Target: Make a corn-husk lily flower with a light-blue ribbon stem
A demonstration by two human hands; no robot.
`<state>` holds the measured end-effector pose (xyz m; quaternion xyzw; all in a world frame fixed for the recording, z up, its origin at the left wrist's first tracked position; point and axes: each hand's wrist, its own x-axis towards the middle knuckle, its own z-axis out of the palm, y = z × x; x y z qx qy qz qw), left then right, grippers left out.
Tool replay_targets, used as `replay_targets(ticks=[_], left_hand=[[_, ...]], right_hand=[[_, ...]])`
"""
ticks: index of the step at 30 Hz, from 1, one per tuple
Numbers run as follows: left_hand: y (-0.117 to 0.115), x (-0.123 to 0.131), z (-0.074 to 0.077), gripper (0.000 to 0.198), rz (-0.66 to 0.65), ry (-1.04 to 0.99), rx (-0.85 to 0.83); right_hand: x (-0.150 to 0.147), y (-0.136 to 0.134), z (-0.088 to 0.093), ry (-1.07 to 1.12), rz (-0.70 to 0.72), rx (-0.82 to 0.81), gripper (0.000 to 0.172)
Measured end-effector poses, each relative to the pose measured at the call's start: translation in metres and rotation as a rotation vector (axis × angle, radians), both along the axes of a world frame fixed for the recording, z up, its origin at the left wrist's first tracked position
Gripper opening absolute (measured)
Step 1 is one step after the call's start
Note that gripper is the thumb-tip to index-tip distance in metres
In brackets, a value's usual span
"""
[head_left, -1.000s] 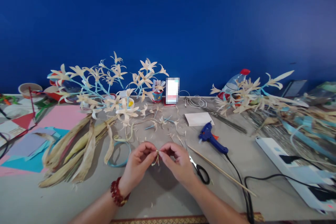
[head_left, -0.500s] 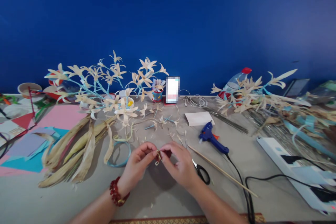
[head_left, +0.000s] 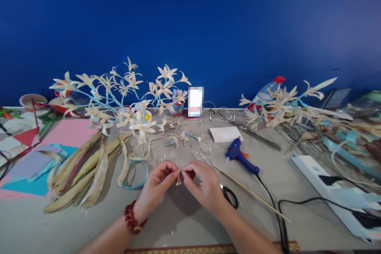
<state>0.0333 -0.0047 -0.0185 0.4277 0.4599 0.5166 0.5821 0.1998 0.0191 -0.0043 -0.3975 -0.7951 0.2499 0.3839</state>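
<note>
Between the fingertips of both hands, near the middle of the table, is a small pale piece of dried husk (head_left: pixel 178 180); its fine shape is too small to make out. My left hand (head_left: pixel 162 178), with a red bead bracelet on the wrist, pinches it from the left. From the right, my right hand (head_left: pixel 202 184) pinches it with thumb and forefinger. Black-handled scissors (head_left: pixel 229 197) lie partly under my right hand. A thin wooden stick (head_left: pixel 253 192) runs beside them, and a blue loop of tape or ribbon (head_left: pixel 145 174) lies left of my left hand.
A blue glue gun (head_left: pixel 241 156) with its cord lies right, near a white power strip (head_left: pixel 330 198). Dried husks (head_left: pixel 86 170) and coloured paper (head_left: pixel 29 162) spread left. Husk flowers on blue stems (head_left: pixel 119 95) stand behind, others (head_left: pixel 285 103) at back right, by a phone (head_left: pixel 195 102).
The husk piece has turned slightly between my fingertips, and its loose lower end now hangs straighter and narrower. Both hands stay in nearly the same place.
</note>
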Motion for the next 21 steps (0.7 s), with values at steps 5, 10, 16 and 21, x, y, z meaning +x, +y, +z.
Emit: replay_targets(ticks=[5,10,16,21], left_hand=[[-0.0001,-0.0004,-0.0008,0.015,-0.004,-0.061,0.001],[-0.0006,-0.0006,-0.0015,0.012,-0.004,-0.099,0.006],[-0.0046,-0.0021,0.0001,0.015,-0.014,0.004,0.044],[-0.0036,-0.0024,0.0011,0.014,-0.012,0.052,0.027]], right_hand=[[-0.0010,-0.0017,0.0000,0.062,-0.012,-0.038,0.010],[-0.0021,-0.0015,-0.0029,0.149,0.015,-0.136,0.010],[-0.0028,-0.0019,-0.0051,0.168,0.013,-0.150,0.009],[-0.0025,-0.0016,-0.0029,0.156,0.005,-0.105,0.010]])
